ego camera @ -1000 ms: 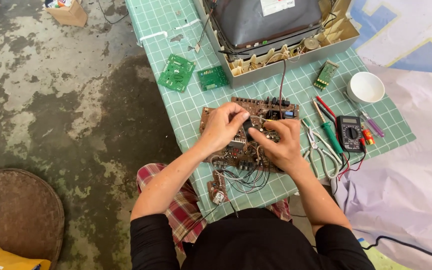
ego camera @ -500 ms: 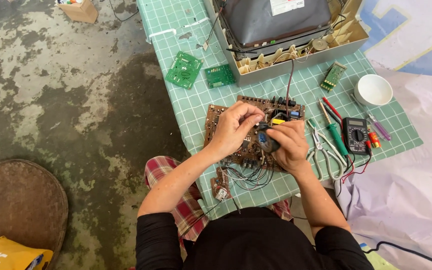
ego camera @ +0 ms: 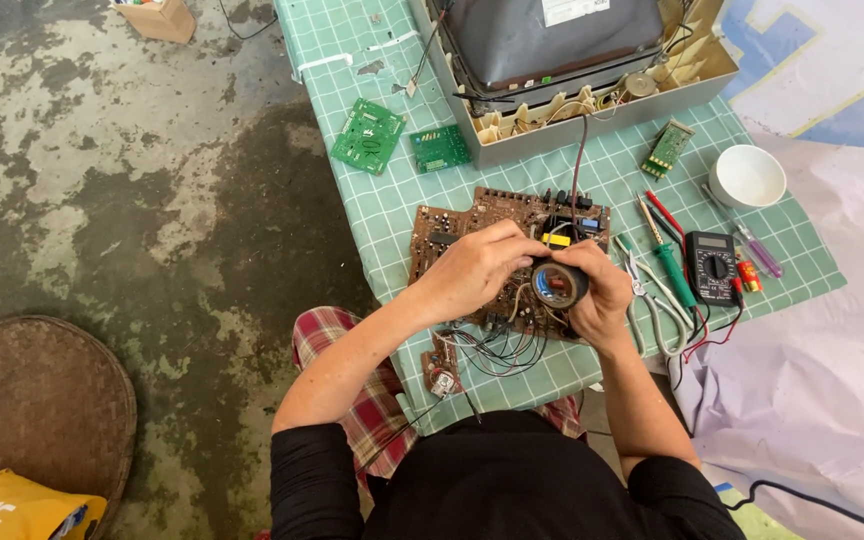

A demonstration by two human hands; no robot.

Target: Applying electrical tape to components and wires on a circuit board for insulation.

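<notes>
A roll of black tape (ego camera: 559,285) sits between my two hands, over a brown circuit board (ego camera: 452,225) on the green checked mat (ego camera: 392,210). My right hand (ego camera: 602,290) grips the roll from the right. My left hand (ego camera: 477,270) pinches at the roll's left edge with its fingertips. A bundle of black wires (ego camera: 497,350) hangs from the board's near edge towards a small brown board (ego camera: 441,365).
An opened television chassis (ego camera: 572,60) stands at the mat's far side. Two green boards (ego camera: 367,135) lie to the left of it. To the right lie pliers (ego camera: 647,290), screwdrivers (ego camera: 667,255), a multimeter (ego camera: 712,265) and a white bowl (ego camera: 747,175). A round woven tray (ego camera: 32,410) rests on the concrete floor.
My hands have risen slightly off the board and the tape roll has turned so that its open centre faces the camera. The view has shifted a little.
</notes>
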